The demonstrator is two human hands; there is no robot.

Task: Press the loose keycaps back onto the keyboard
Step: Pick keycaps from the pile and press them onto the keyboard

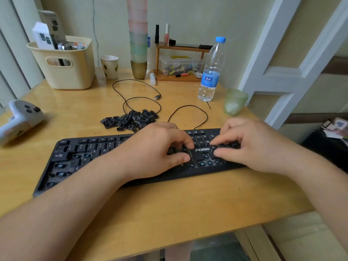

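A black keyboard lies across the wooden table, with several bare switch sockets showing on its left side and around the arrow-key area. Just behind it sits a pile of loose black keycaps. My left hand rests on the right-middle of the keyboard, its bent fingertips and thumb pressing down on keys left of the logo. My right hand is over the number pad, index finger and thumb stretched out and touching the keys there. The keys beneath both hands are hidden.
The keyboard's cable loops behind the pile. A white controller lies far left. A cream basket, paper cup, stacked cups and small shelf line the back. Water bottle and green glass stand right.
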